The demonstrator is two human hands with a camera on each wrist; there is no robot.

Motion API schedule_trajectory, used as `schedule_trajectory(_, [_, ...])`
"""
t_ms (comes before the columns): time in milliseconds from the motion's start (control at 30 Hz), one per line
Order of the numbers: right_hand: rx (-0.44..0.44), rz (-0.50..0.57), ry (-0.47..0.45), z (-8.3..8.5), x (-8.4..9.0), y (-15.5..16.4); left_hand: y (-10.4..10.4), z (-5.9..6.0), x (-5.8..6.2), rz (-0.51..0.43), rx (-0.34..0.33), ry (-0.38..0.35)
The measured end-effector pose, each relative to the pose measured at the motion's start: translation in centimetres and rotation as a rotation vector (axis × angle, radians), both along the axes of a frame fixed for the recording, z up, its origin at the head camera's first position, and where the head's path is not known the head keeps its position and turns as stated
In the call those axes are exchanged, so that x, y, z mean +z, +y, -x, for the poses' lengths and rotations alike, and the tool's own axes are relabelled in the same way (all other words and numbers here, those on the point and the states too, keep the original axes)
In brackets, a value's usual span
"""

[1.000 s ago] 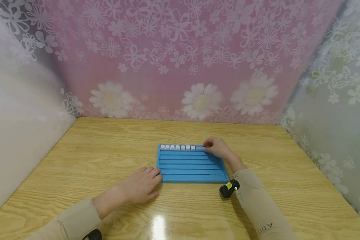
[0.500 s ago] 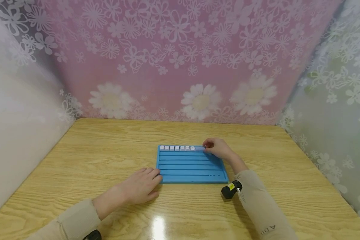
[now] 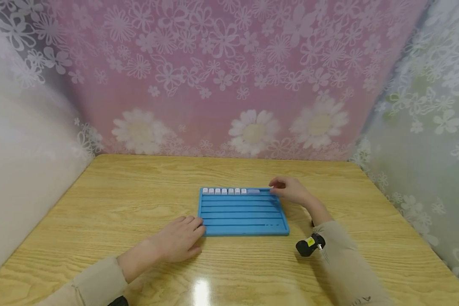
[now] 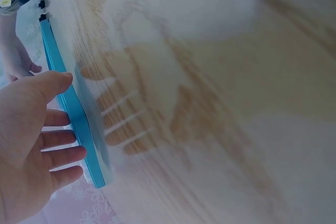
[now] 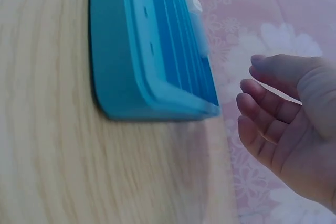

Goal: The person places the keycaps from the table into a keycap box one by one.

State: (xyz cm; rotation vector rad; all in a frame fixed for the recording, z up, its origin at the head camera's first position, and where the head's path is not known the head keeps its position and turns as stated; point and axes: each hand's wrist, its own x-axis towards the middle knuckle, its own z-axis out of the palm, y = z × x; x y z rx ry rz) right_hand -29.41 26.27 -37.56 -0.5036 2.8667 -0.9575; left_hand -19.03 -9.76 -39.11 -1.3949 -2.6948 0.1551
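Observation:
A blue grooved tray [image 3: 241, 214] lies flat on the wooden table [image 3: 137, 191]. Its far groove holds a row of small white keycaps [image 3: 223, 191] ending in a longer lavender keycap [image 3: 253, 191]. My right hand [image 3: 283, 189] hovers just past the tray's far right corner, fingers loosely bent and holding nothing; the right wrist view shows this hand [image 5: 278, 114] apart from the tray [image 5: 152, 51]. My left hand [image 3: 185, 233] lies flat on the table with straight fingers touching the tray's near left corner. In the left wrist view that hand [image 4: 37, 140] rests against the tray's edge [image 4: 73, 108].
Flowered pink and white curtains [image 3: 229, 76] wall in the table at the back and on both sides. A small black camera [image 3: 309, 245] sits on my right wrist. Bare wood surrounds the tray on all sides.
My right hand has let go of the long lavender keycap and drawn back to the right, leaving it at the end of the far row. The left hand has stayed put.

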Motion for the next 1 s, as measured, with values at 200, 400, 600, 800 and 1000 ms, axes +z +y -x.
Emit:
schedule_trajectory(200, [0.027,0.058,-0.038,-1.1,0.8,1.7,0.0,0.0,-0.2,-0.01,0.002,-0.002])
schedule_trajectory(400, [0.055,0.034,-0.02,-2.2,1.3,3.7,0.0,0.0,-0.1,-0.014,0.0,0.004])
schedule_trajectory(600, [0.056,-0.044,0.035,-3.5,1.6,5.3,0.0,0.0,0.0,-0.011,-0.005,0.011])
schedule_trajectory(800, [0.039,-0.097,0.034,-4.6,1.6,6.9,0.1,-0.1,0.2,-0.017,-0.017,0.023])
schedule_trajectory(1000, [0.043,-0.142,0.01,-5.6,2.2,7.8,0.2,-0.2,0.4,-0.021,-0.02,0.029])
